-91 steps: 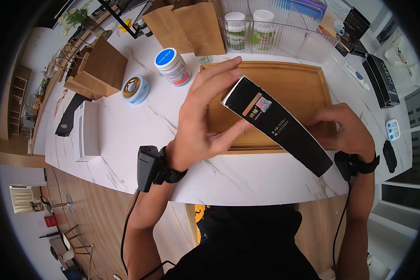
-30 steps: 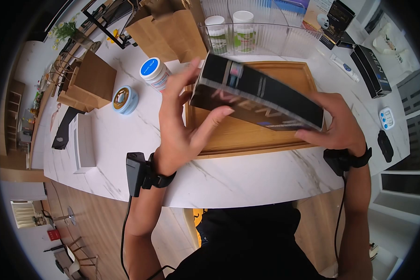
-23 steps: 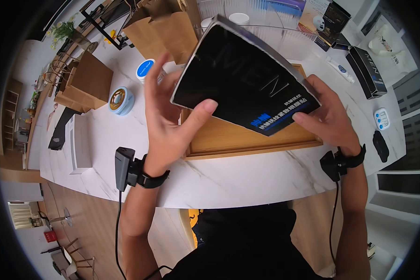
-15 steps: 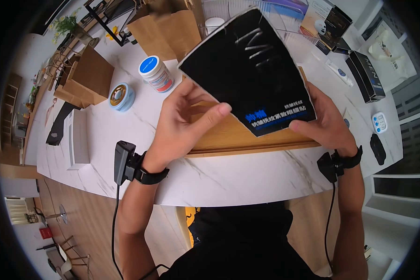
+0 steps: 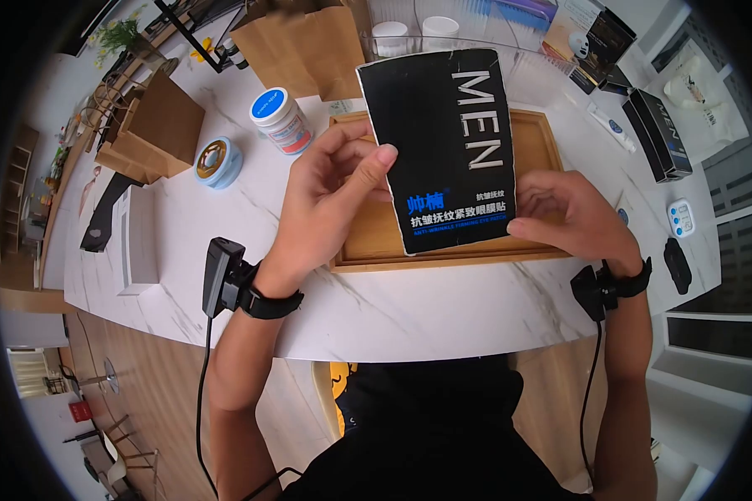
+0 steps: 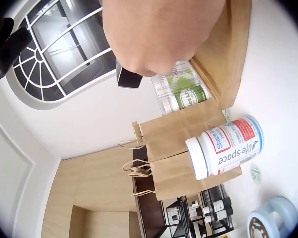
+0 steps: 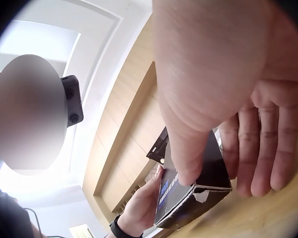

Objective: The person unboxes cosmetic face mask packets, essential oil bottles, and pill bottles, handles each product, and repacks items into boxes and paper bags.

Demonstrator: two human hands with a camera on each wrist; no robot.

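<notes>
A black eye patch box (image 5: 434,125) with MEN in silver letters stands nearly upright over the wooden tray (image 5: 536,150), front towards me. My left hand (image 5: 313,196) grips its left edge, thumb on the front and fingers behind. At the lower right corner, my right hand (image 5: 581,213) holds the box between thumb and fingers. In the right wrist view, the right thumb presses the edge beside a scuffed end of the box (image 7: 176,213), and the fingers extend along the far side. The left wrist view shows mostly the back of the left hand (image 6: 164,34).
Left of the tray are a Life-Space supplement bottle (image 5: 282,121), a blue round tub (image 5: 218,163), a paper bag (image 5: 163,134) and a white box (image 5: 136,242). Behind stands a clear organizer (image 5: 526,75). On the right lie another MEN box (image 5: 656,134) and a white tube (image 5: 612,127).
The box has turned from its narrow printed side to its MEN front, then swung from tilted to nearly upright. The left hand has shifted down along its edge; the right hand has stayed near the lower corner.
</notes>
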